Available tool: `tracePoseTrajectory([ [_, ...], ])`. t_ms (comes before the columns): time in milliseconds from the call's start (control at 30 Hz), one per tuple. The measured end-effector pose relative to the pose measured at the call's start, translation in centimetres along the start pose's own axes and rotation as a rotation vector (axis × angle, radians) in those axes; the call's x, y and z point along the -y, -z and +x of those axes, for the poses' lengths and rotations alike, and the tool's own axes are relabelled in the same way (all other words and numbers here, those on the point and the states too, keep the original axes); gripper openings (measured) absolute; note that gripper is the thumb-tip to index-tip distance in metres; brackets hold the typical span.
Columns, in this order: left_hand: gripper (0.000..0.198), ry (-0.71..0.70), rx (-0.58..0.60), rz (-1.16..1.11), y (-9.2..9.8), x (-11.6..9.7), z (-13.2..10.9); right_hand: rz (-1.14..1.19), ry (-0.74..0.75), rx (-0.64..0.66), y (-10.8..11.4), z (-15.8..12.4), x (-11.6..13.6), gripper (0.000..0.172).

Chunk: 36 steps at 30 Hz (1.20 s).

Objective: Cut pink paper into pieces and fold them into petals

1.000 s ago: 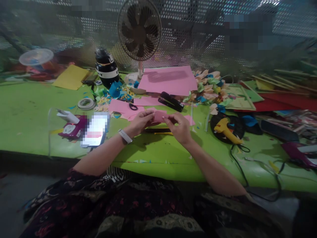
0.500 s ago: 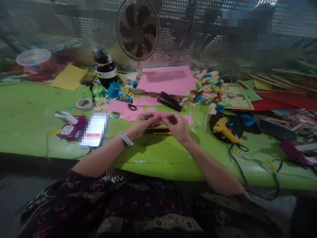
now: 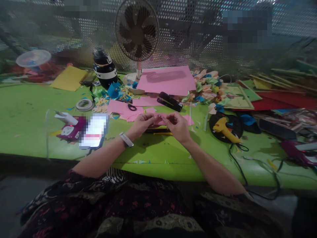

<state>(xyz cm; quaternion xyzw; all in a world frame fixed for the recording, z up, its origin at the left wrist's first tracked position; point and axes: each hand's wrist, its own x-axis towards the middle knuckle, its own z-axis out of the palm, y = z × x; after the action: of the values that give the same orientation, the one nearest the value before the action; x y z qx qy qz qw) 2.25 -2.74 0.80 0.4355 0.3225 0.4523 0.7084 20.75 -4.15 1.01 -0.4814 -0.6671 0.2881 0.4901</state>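
Observation:
Between my two hands is a small piece of pink paper [image 3: 160,122], partly covered by my fingers. My left hand [image 3: 143,123] pinches its left side, and my right hand [image 3: 177,124] pinches the right side, with the thumbs close together. Just beyond the hands lie a black stapler [image 3: 170,101] and cut pink paper pieces [image 3: 121,109], with the dark handle of scissors [image 3: 132,107] on top. Under the hands, a dark strip with a yellow edge [image 3: 162,133] rests on the green table; its kind is unclear.
On the left are a lit phone [image 3: 95,130], a purple power socket box [image 3: 71,129] and a tape roll [image 3: 85,104]. A fan [image 3: 137,33], a black bottle [image 3: 105,71] and pink sheets [image 3: 167,81] stand behind. At right lies a yellow glue gun [image 3: 225,129] with a trailing cord.
Both hands stay in nearly the same place, still pinching the pink paper. The paper's visible part between the fingers has shifted slightly; nothing else has clearly moved.

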Motion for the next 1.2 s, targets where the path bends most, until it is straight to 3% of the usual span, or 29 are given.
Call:
tracePoseTrajectory([
  [267,0.042,-0.029,-0.035,0.032,-0.05,0.2,0.13,-0.024,-0.014,-0.024,0.11,0.05,0.07,0.047],
  [433,0.043,-0.052,-0.06,0.044,-0.25,0.04,0.08,0.112,-0.073,-0.007,0.11,0.11,0.29,0.046],
  [867,0.042,-0.081,-0.038,0.1,-0.69,-0.44,-0.28,0.18,-0.081,0.062,0.24,0.43,0.19,0.043],
  [1200,0.045,-0.077,-0.016,0.023,-0.37,0.11,0.0,0.214,-0.043,0.025,0.03,0.56,-0.32,0.051],
])
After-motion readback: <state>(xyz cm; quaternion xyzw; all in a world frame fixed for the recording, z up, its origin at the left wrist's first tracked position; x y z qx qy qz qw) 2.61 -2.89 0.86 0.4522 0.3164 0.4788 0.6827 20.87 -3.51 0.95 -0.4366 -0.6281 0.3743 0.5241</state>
